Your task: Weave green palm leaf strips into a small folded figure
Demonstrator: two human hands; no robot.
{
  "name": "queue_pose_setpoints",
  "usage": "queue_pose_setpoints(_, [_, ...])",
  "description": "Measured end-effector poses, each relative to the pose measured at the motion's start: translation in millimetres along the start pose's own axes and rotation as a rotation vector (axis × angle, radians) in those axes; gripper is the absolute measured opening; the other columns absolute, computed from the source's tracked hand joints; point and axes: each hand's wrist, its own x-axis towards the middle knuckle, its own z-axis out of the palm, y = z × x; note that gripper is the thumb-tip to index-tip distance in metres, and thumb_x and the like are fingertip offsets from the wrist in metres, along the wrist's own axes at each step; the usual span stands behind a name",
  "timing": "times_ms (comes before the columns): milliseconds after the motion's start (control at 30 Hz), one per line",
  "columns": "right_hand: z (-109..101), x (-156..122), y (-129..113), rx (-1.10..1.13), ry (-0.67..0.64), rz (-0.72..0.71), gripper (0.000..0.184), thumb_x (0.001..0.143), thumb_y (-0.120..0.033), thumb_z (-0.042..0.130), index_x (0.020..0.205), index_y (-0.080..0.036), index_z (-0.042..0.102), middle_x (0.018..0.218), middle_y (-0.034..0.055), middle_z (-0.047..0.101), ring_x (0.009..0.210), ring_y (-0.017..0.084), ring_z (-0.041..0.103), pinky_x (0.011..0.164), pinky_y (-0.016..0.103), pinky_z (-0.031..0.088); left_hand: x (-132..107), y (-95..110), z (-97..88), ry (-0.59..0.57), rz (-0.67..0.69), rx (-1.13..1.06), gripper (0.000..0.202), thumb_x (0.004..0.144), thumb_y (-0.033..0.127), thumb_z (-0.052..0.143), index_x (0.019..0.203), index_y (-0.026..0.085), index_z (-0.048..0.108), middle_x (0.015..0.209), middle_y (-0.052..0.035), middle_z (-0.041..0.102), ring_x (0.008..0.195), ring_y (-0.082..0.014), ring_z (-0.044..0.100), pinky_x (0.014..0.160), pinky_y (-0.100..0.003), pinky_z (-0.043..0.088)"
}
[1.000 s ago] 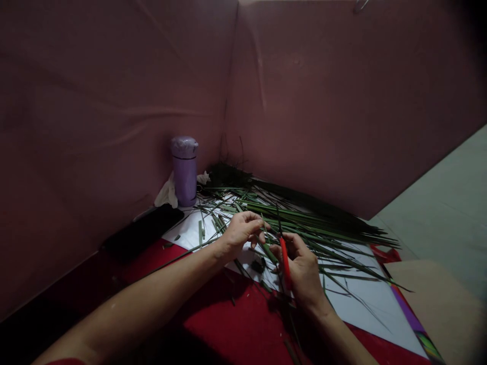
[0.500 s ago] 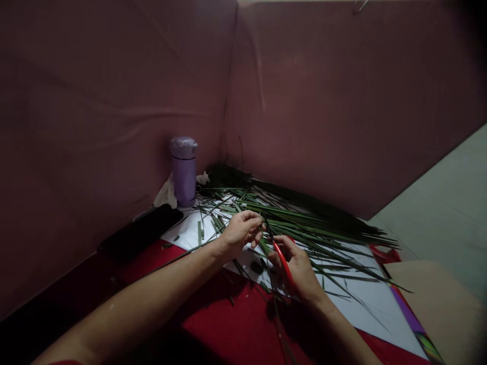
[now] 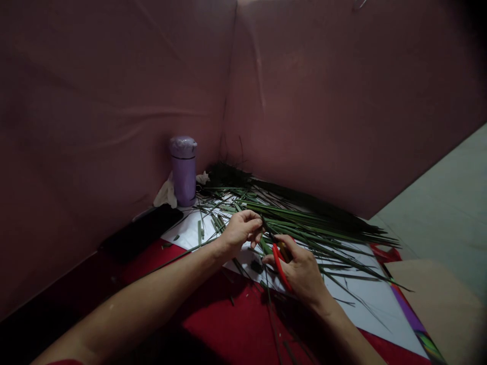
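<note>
Red cloth (image 3: pixel 228 324) covers the near floor. Over its white sheet (image 3: pixel 365 304), the right hand (image 3: pixel 302 274) is closed round a red-handled tool (image 3: pixel 279 263), tip at a green leaf strip (image 3: pixel 266 247) pinched in the left hand (image 3: pixel 239 230). Holding the strip taut would likely give a cleaner cut. Beyond lie the leaf pile (image 3: pixel 312 223) and a purple flask (image 3: pixel 183 172).

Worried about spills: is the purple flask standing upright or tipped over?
Upright: the purple flask stands on its base, cap on top.
</note>
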Motion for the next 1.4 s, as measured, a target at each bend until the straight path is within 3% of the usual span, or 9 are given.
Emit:
queue_pose_setpoints(233, [2.3,-1.6,4.6,-0.012,0.032,-0.019,0.025,0.074,-0.032,0.056,0.096,-0.02,0.056,0.063,-0.0014,0.061,0.054,0.013,0.052,0.053,0.021,0.036,0.5,-1.5,-1.4,-0.016,0.012,0.006,0.019,0.068,0.028,0.059,0.071,0.013,0.047,0.058,0.0012,0.053,0.038,-0.0061,0.045,0.032,-0.018,0.033])
queue_pose_setpoints(633, [2.9,-2.3,5.0,-0.035,0.042,-0.028,0.024,0.074,-0.03,0.054,0.095,-0.019,0.056,0.064,0.0002,0.062,0.055,0.013,0.054,0.051,0.021,0.036,0.4,-2.7,-2.1,-0.032,0.019,0.0,0.023,0.069,0.031,0.061,0.072,0.011,0.051,0.062,-0.0018,0.056,0.039,-0.0061,0.047,0.034,-0.018,0.034])
queue_pose_setpoints(1200, [-0.4,-2.4,6.4,-0.087,0.023,-0.089,0.025,0.076,-0.034,0.054,0.096,-0.018,0.056,0.066,0.0021,0.065,0.057,0.015,0.056,0.053,0.022,0.037,1.6,-3.0,-3.8,-0.005,0.052,0.035,0.024,0.069,0.032,0.061,0.065,0.011,0.052,0.041,0.0026,0.05,0.029,-0.0046,0.038,0.032,-0.017,0.028])
queue_pose_setpoints(1400, [3.6,-4.1,6.2,-0.098,0.071,-0.092,0.022,0.078,-0.029,0.05,0.096,-0.017,0.056,0.07,0.0027,0.064,0.061,0.015,0.058,0.053,0.021,0.035,-0.6,-2.4,-2.6,-0.022,0.034,0.018,0.025,0.067,0.034,0.062,0.067,0.01,0.054,0.05,-0.0002,0.054,0.036,-0.007,0.046,0.035,-0.019,0.035])
